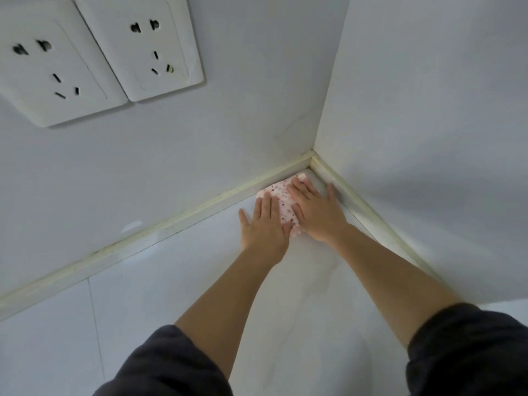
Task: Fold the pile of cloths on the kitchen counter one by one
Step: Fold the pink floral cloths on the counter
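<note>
Pressed one speckled cloth (283, 205) flat into counter (171, 295) corner with left hand (264, 224) and right hand (314, 212), both released and outstretched.

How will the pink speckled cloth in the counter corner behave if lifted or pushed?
The pink speckled cloth is probably floppy: it lies flat under the left hand and right hand, so it would likely droop when lifted. It looks thin, hence probably light. On the smooth counter it may slide easily.
</note>
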A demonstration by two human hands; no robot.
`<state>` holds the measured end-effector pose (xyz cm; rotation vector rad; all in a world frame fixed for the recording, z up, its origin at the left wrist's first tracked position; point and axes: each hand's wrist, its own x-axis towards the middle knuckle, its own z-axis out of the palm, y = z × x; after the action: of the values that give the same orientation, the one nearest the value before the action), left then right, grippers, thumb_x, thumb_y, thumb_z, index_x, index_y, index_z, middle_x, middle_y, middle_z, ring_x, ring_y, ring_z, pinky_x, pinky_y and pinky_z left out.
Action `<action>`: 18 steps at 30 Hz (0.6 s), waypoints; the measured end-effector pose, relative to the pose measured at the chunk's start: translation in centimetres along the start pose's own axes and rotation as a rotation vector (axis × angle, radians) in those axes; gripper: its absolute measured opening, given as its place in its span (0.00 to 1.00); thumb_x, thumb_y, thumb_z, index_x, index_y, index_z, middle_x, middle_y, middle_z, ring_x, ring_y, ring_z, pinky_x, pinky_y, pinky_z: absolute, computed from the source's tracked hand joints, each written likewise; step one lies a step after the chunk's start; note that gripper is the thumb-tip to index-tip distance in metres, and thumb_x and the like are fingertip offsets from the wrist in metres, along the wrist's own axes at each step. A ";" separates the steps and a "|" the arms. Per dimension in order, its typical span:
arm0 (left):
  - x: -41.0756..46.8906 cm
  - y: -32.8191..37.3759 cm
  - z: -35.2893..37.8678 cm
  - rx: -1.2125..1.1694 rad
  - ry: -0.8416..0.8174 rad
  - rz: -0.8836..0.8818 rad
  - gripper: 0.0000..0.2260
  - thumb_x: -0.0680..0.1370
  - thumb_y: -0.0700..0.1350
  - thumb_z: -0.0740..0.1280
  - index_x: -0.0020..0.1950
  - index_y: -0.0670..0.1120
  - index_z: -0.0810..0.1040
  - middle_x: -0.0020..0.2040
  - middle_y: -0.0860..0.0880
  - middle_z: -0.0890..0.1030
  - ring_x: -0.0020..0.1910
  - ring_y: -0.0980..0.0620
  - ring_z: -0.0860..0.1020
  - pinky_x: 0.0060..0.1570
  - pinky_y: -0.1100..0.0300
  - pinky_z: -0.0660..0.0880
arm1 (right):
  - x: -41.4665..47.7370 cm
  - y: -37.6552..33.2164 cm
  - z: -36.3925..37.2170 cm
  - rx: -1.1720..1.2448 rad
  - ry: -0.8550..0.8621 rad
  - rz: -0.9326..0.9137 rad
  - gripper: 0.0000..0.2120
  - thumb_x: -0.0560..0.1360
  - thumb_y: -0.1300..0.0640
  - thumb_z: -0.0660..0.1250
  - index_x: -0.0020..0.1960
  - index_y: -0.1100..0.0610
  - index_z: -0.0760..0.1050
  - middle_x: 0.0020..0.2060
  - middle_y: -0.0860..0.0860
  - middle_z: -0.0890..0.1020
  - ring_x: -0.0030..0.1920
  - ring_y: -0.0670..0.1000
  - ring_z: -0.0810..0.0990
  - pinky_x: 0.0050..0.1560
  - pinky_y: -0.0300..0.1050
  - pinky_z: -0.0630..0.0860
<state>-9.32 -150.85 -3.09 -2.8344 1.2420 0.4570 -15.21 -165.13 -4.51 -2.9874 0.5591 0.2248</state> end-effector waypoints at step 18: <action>-41.3 -10.2 2.2 -0.559 0.232 -0.302 0.21 0.83 0.52 0.54 0.75 0.48 0.61 0.77 0.51 0.59 0.78 0.52 0.49 0.76 0.49 0.48 | -29.8 -28.1 -0.4 0.820 0.190 -0.020 0.21 0.81 0.58 0.59 0.74 0.56 0.64 0.71 0.49 0.70 0.71 0.47 0.66 0.64 0.23 0.54</action>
<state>-29.02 -113.93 4.89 -3.5567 0.7676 0.5443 -32.35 -128.62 2.57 -2.2179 0.4810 -0.2423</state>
